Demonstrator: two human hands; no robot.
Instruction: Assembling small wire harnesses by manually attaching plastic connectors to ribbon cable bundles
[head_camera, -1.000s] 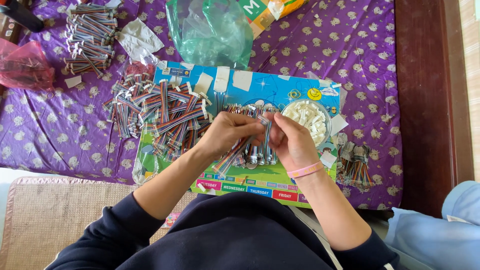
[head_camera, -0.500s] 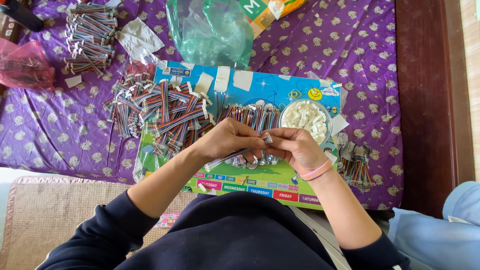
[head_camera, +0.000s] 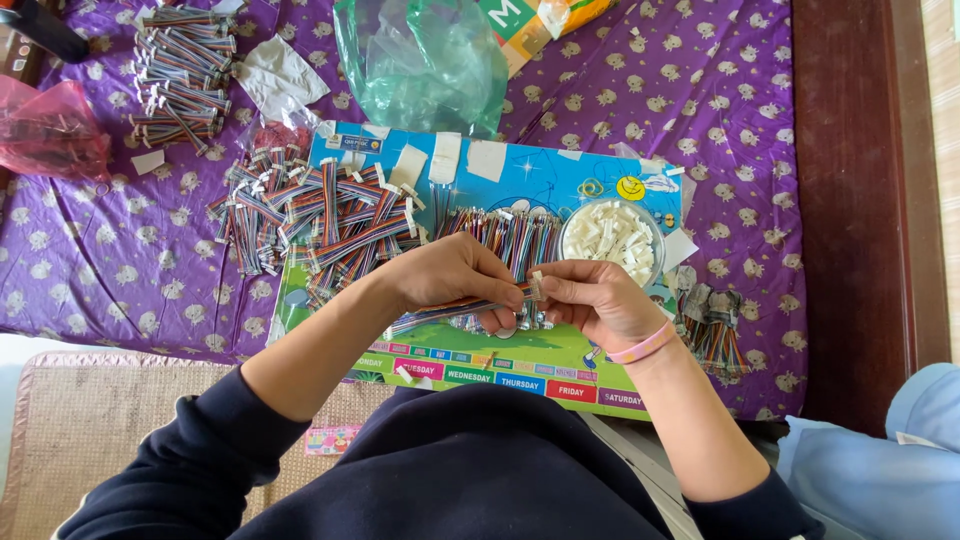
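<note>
Since a moment earlier, the left hand (head_camera: 455, 275) had swung the ribbon cable (head_camera: 450, 308) horizontal, pinching it, while the right hand (head_camera: 590, 300) clamped a white connector (head_camera: 537, 287) onto its end, just below the bowl (head_camera: 612, 238).

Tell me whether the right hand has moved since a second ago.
Yes. The right hand has dropped slightly from beside the bowl toward the person, closing on the left hand.

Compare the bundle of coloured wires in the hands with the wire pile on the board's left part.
The bundle of coloured wires is one flat strip, held off the board by the left hand and right hand. The wire pile is many strips lying criss-crossed, untouched. Both show the same multicoloured striping.
</note>
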